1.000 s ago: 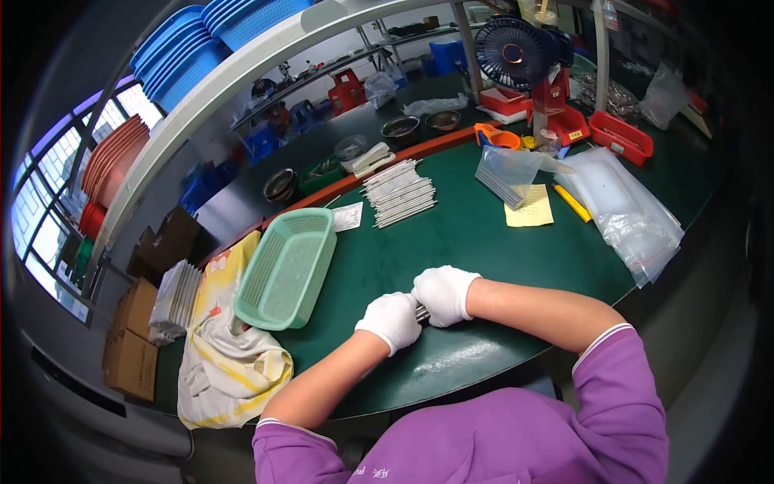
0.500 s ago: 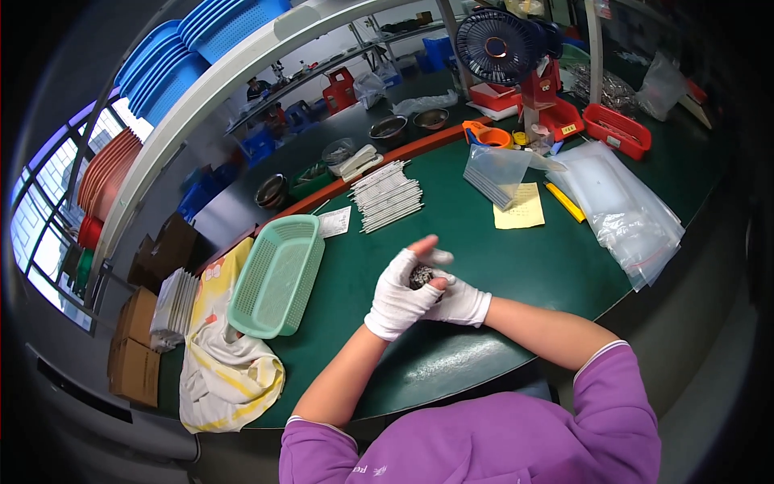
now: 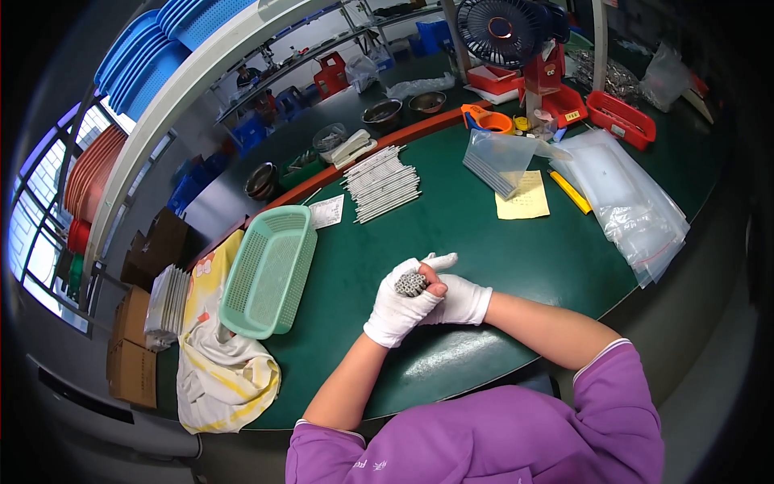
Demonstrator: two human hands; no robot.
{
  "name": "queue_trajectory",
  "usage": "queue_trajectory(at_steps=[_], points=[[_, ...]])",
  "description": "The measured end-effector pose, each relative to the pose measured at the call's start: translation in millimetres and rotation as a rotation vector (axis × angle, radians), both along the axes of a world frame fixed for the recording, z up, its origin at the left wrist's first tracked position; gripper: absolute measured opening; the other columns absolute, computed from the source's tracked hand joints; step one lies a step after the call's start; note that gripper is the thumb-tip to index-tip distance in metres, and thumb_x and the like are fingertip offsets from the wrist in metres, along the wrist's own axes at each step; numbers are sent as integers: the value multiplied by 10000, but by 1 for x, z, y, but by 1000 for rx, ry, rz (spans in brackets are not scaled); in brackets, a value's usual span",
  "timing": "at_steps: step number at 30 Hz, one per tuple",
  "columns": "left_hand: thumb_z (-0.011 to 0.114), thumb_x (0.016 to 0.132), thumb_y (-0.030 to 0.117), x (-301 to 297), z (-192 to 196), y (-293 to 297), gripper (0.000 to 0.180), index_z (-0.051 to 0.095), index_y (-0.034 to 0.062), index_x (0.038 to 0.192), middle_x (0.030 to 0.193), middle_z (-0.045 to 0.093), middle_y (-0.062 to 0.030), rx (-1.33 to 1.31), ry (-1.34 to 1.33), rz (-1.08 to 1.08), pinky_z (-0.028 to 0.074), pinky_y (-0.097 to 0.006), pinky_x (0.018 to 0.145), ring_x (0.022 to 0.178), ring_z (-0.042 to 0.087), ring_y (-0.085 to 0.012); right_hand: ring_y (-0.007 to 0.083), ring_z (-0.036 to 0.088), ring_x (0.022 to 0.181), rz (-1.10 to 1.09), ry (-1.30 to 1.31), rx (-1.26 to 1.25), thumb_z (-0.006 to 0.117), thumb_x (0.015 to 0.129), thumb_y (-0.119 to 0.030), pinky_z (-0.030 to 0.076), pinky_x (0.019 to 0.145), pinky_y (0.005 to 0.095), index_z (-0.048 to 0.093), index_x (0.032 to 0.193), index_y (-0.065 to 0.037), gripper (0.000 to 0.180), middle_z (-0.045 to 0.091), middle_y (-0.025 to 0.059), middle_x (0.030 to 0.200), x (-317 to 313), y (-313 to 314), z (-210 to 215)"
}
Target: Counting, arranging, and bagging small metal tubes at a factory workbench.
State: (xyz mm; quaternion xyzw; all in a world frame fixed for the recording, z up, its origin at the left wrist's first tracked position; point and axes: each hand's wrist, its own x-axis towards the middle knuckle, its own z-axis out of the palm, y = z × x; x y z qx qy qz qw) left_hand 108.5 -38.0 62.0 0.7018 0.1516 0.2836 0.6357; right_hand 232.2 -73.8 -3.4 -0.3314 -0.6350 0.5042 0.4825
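My left hand (image 3: 393, 310), in a white glove with bare fingertips, is wrapped round a bundle of thin grey tubes (image 3: 410, 284). The tubes' round ends point up towards me; the rest of their length is hidden in my hands. Pressed against the far side of the bundle and my left hand is my right hand (image 3: 463, 301), gloved the same way. Its fingers are mostly hidden behind the left hand, so its hold is unclear. Further back on the green table (image 3: 355, 250) lies a flat row of similar pale, thin tubes (image 3: 382, 185).
On the left stand a mint-green plastic basket (image 3: 268, 270) and a crumpled cloth (image 3: 226, 375). Plastic bags (image 3: 621, 194), a yellow cutter (image 3: 570, 192), a yellow note (image 3: 524, 198) and a bag of grey rods (image 3: 496, 165) lie to the right. Behind are a fan (image 3: 500, 32) and red bins (image 3: 619, 119).
The bundle's ends now face me more fully. My left thumb has come down from its raised position, and both hands stay together in nearly the same place.
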Motion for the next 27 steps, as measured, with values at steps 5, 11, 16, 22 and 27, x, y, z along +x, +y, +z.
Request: queue_trajectory(at_steps=[5,11,16,22,27], points=[[732,772,199,-7,-7,-2,262,513,55,760,1103,618,-204,-19,-60,12,344,-366,1019,1094,550,-236,315,572,934,-206,-771,293,693,641,-371,443,865,388,570,1028,-105,485,605,130,990,8,-7,25],[607,882,322,7,-4,-13,304,466,87,750,602,499,-15,-78,-289,245,471,-369,797,721,586,-180,303,606,820,-420,-741,311,613,739,-380,487,761,365,608,871,-89,319,637,117,857,3,-15,28],[560,880,436,2,30,-70,395,496,103,677,520,474,-2,-53,-355,7,446,-450,865,734,608,-227,298,634,763,-382,-389,13,645,799,-313,502,728,339,602,916,-53,289,640,136,776,-9,-96,46],[713,783,121,16,-3,-131,180,568,44,857,980,604,-131,-15,-141,-704,411,-366,914,1106,538,-267,233,565,1044,-331,-681,-23,667,764,-237,479,871,316,552,1125,-73,413,582,100,1115,27,-221,11],[668,802,22,49,-95,-169,121,585,50,887,970,595,-35,-382,58,-937,475,-242,768,894,567,-91,204,600,974,-563,-341,-483,720,726,-232,473,842,296,570,1087,-83,418,622,81,1033,29,-293,-41]])
